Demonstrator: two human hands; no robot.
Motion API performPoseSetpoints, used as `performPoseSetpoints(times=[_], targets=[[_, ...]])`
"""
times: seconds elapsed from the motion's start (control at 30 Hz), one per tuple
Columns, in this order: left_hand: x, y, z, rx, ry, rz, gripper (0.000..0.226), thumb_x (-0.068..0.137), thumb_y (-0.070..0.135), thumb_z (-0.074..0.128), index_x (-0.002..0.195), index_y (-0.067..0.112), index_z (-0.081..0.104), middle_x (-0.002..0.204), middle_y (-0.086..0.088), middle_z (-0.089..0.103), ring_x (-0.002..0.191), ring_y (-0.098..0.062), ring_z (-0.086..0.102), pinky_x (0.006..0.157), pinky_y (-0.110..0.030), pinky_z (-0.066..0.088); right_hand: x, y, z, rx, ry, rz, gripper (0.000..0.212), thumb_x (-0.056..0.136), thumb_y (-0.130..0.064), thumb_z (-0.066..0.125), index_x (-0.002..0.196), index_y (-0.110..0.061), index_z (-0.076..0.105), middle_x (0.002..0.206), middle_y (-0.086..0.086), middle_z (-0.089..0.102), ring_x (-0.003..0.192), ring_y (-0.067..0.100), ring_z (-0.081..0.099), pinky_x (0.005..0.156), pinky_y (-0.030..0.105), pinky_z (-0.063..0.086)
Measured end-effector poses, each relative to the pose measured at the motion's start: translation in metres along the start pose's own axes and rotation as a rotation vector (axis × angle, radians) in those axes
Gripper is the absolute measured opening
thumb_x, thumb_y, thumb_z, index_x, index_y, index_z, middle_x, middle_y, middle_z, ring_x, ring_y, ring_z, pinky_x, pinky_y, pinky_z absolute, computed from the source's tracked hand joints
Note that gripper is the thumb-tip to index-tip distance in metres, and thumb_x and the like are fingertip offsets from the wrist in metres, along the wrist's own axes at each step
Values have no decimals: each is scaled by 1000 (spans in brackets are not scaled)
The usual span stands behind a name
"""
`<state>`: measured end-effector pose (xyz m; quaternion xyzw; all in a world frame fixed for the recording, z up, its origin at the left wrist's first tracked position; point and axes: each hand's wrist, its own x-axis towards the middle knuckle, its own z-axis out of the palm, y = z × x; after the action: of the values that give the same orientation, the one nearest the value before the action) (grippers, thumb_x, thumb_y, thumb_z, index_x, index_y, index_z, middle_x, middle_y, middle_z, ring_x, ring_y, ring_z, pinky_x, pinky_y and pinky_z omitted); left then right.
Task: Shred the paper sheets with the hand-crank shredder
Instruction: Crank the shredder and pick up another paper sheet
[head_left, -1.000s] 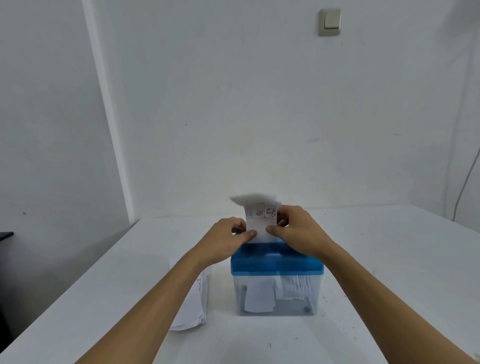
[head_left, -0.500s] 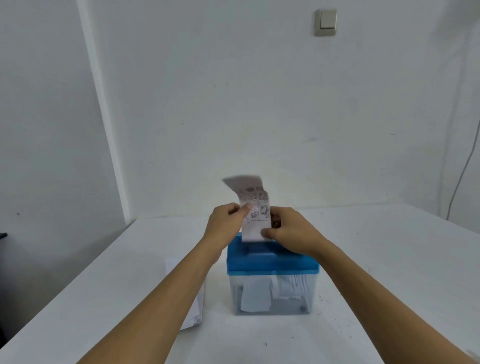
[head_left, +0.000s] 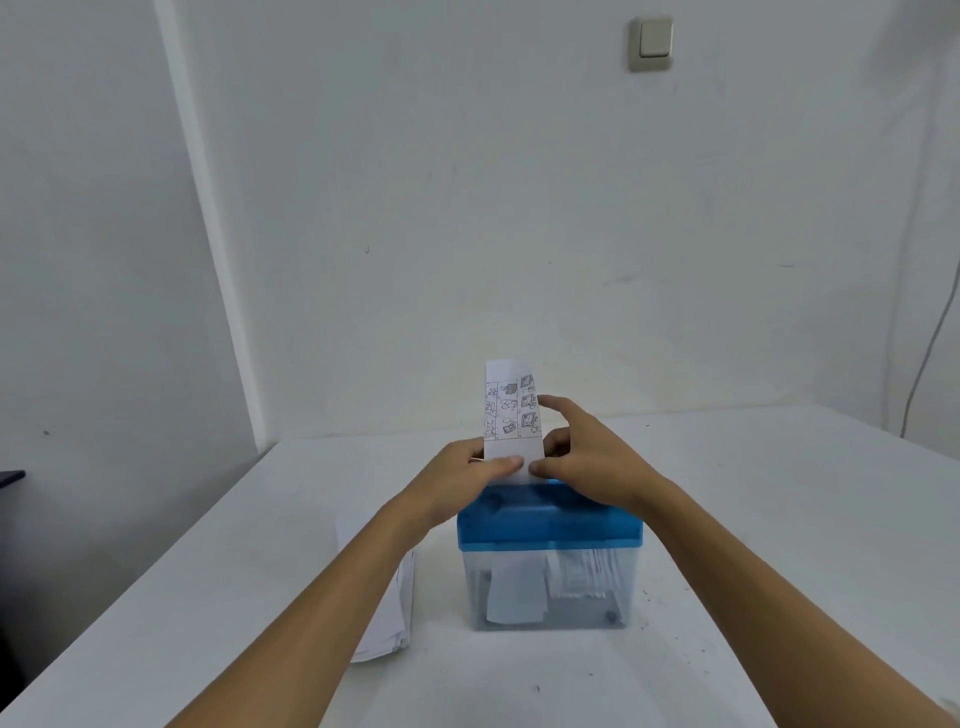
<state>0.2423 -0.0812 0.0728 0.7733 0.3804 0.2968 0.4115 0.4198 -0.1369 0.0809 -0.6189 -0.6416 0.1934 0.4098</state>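
Note:
A small hand-crank shredder (head_left: 549, 525) with a blue lid and a clear bin stands in the middle of the white table (head_left: 779, 519). A narrow printed paper sheet (head_left: 511, 410) stands upright over the lid's slot. My left hand (head_left: 462, 480) pinches its lower left edge. My right hand (head_left: 587, 457) pinches the lower right edge, with the index finger lifted against the sheet's side. Inside the bin hang a white paper piece (head_left: 517, 592) and shredded strips (head_left: 587, 574). The crank is not visible.
A stack of paper sheets (head_left: 387, 613) lies on the table left of the shredder, partly under my left forearm. A dark object (head_left: 10, 477) shows at the far left edge. A cable (head_left: 930, 343) hangs down the right wall.
The sheet's bent top has straightened, so it now stands upright. My left hand has dropped from the sheet's upper part to its lower edge; my right index finger has lifted.

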Motion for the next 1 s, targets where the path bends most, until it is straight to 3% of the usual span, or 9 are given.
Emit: performPoseSetpoints(times=[0.1, 0.17, 0.27, 0.37, 0.43, 0.57, 0.77, 0.9, 1.0], targets=[[-5, -7, 2, 100, 44, 29, 23, 100, 32, 59, 122, 26, 59, 126, 8, 62, 106, -7, 58, 91, -22, 48, -2, -3, -1, -27, -11, -1, 78, 85, -17, 73, 150, -31, 32, 92, -2, 72, 86, 14, 67, 86, 30, 54], [-5, -12, 3, 84, 64, 45, 31, 100, 32, 59, 129, 23, 58, 131, 7, 59, 115, -11, 56, 101, -27, 47, -8, -4, -6, -49, 44, -24, 66, 89, -23, 71, 145, -33, 38, 98, -7, 66, 87, 9, 64, 78, 22, 50], [-5, -15, 8, 62, 62, 64, 34, 101, 31, 55, 135, 23, 54, 136, 8, 52, 122, -11, 51, 106, -27, 41, -31, 12, -21, -60, 340, -120, 41, 96, -20, 62, 130, -40, 50, 103, -15, 59, 91, 2, 59, 78, 20, 50], [-6, -22, 13, -17, 99, 67, 35, 101, 31, 56, 136, 23, 52, 136, 8, 52, 122, -11, 51, 102, -25, 41, -72, 45, -29, -90, 578, -110, 49, 94, 3, 52, 123, -36, 52, 108, -12, 59, 97, 4, 57, 89, 28, 53], [-6, -26, 15, -51, 125, 70, 34, 101, 30, 57, 133, 22, 53, 134, 6, 55, 120, -12, 53, 98, -24, 43, -98, 63, -27, -221, 510, -40, 68, 87, 12, 45, 135, -36, 44, 127, -9, 56, 111, 4, 52, 104, 32, 46], [-5, -27, 16, -64, 128, 68, 27, 101, 30, 57, 126, 24, 54, 130, 3, 57, 113, -11, 55, 89, -19, 45, -116, 80, -12, -479, 167, 38, 89, 89, 7, 42, 156, -39, 5, 163, -14, 16, 147, 5, 19, 119, 24, 15], [-4, -28, 17, -61, 128, 62, 24, 102, 31, 55, 125, 27, 50, 132, 3, 55, 115, -12, 54, 88, -20, 46, -93, 102, 8, -420, 56, -18, 101, 102, -16, 49, 132, -60, -37, 150, -37, -25, 150, -1, 0, 114, 17, 5], [-5, -26, 16, -43, 117, 61, 24, 102, 31, 53, 125, 27, 48, 132, 2, 53, 114, -12, 53, 82, -15, 47, -93, 110, 13, -580, -2, -38, 105, 103, -20, 44, 124, -49, -54, 139, -30, -52, 143, -2, -31, 124, 30, -6], [-5, -25, 16, -38, 116, 61, 23, 103, 30, 53, 125, 26, 48, 132, 2, 53, 113, -11, 53, 78, -13, 47, -94, 109, 17, -593, 1, -42, 103, 102, -21, 43, 127, -41, -55, 142, -24, -52, 140, -3, -37, 124, 32, -6]])
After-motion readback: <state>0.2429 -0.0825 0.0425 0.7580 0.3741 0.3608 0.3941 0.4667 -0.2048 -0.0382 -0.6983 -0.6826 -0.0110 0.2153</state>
